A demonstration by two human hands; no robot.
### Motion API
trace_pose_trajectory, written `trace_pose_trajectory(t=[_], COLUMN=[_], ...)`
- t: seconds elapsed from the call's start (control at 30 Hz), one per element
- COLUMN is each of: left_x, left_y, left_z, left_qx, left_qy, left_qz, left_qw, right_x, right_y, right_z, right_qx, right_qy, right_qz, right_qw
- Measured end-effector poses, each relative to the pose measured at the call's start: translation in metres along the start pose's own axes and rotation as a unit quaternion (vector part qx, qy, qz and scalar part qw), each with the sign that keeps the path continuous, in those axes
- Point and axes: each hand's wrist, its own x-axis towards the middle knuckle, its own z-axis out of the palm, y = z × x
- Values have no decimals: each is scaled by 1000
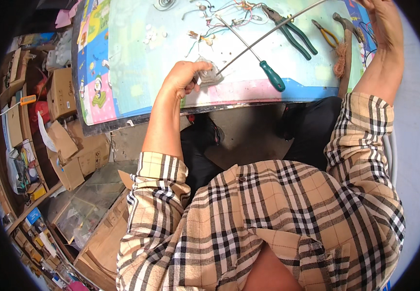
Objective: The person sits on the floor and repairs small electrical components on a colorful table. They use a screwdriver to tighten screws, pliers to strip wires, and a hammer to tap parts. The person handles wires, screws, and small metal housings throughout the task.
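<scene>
My left hand [185, 77] is closed on a small, clear-greyish square box [211, 76] at the near edge of the table, thumb on top. A long, thin metal rod [268, 35] slants down from the upper right, its lower tip touching or very near the box's right side. The rod's upper end runs out of the picture toward my right hand [382, 22], which is raised at the top right with its fingertips cut off by the edge. Its fingers look curled round the rod's hidden end. Just right of the box lies a green-handled screwdriver [272, 76], crossing under the rod.
On the table [142, 82] lie green-handled pliers [297, 39], yellow-handled pliers [327, 34], a hammer [347, 53], a reddish string bundle [340, 60] and loose wires [202, 39]. Small white pieces [154, 36] sit farther left. Cardboard boxes [86, 153] and cluttered shelves [25, 179] stand left.
</scene>
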Motion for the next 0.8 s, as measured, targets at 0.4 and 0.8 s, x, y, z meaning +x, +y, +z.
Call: trace_pose_trajectory(t=[0.4, 0.8], left_x=[-7, -12], left_y=[4, 5], left_z=[4, 6], left_qx=[39, 36], left_qy=[12, 18], left_qz=[29, 37], left_qw=[999, 999], right_x=[3, -8], right_y=[2, -19], right_z=[5, 32], right_qx=[108, 110], right_qy=[-8, 55], right_qz=[63, 38], right_qw=[992, 992])
